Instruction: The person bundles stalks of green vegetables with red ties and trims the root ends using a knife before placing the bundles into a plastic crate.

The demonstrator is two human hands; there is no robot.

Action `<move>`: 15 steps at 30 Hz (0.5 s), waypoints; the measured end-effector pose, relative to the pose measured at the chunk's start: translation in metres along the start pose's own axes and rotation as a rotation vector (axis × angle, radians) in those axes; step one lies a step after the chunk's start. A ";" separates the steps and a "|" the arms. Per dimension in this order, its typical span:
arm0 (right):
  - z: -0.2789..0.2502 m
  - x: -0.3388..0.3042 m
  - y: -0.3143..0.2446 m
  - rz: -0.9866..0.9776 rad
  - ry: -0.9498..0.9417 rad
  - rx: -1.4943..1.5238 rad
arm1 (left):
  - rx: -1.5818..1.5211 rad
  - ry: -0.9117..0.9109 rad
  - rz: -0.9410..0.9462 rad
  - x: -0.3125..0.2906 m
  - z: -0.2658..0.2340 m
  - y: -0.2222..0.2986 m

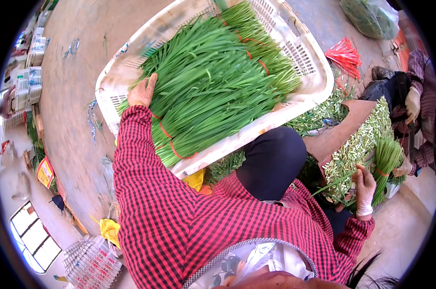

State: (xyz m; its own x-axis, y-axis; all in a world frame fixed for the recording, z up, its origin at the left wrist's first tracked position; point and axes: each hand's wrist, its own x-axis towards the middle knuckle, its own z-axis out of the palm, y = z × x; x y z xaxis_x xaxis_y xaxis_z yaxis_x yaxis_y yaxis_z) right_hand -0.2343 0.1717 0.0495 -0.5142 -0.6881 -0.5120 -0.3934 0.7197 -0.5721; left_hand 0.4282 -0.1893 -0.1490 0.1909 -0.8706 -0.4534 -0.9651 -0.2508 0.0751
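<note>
In front of me a white plastic crate [319, 89] holds several bundles of garlic chives [213, 86], tied with red bands. My left hand [142, 91] lies against the bundles at the crate's left side, thumb apart from the fingers, some fingertips hidden by leaves. Low on the right, my right hand [364, 189] has its fingers bent together around a thin green chive blade [334, 184]. Just beyond it stands a banded chive bundle [385, 161], with a co-worker's hand [403, 167] at its far side.
Cut chive ends [357, 144] pile up on a brown board [331, 137] to the right. Red ties [344, 58] lie behind it, near a clear bag of greens [372, 18]. A co-worker's gloved hand [413, 103] is at far right. White crates [90, 262] stack at lower left.
</note>
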 end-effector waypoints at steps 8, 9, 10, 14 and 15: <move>-0.061 -0.012 0.033 -0.126 0.486 -0.073 | 0.114 0.150 -0.158 -0.002 0.001 0.031; -0.061 -0.017 0.040 -0.136 0.505 -0.128 | 0.074 0.237 -0.106 0.005 0.010 0.025; -0.062 -0.021 0.046 -0.153 0.519 -0.184 | 0.033 0.325 -0.062 0.011 0.018 0.018; -0.068 -0.049 0.084 -0.149 0.626 -0.209 | -0.114 0.780 0.353 -0.005 0.014 0.067; -0.069 -0.056 0.096 -0.139 0.643 -0.192 | -0.110 0.770 0.456 -0.014 0.004 0.095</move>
State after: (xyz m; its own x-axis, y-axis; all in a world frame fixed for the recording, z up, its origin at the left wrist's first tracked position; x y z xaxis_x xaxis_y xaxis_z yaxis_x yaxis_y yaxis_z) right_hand -0.2954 0.2858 0.0676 -0.7759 -0.6265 0.0741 -0.5863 0.6728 -0.4512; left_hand 0.3330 -0.1993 -0.1386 -0.1013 -0.9279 0.3588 -0.9613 0.1841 0.2048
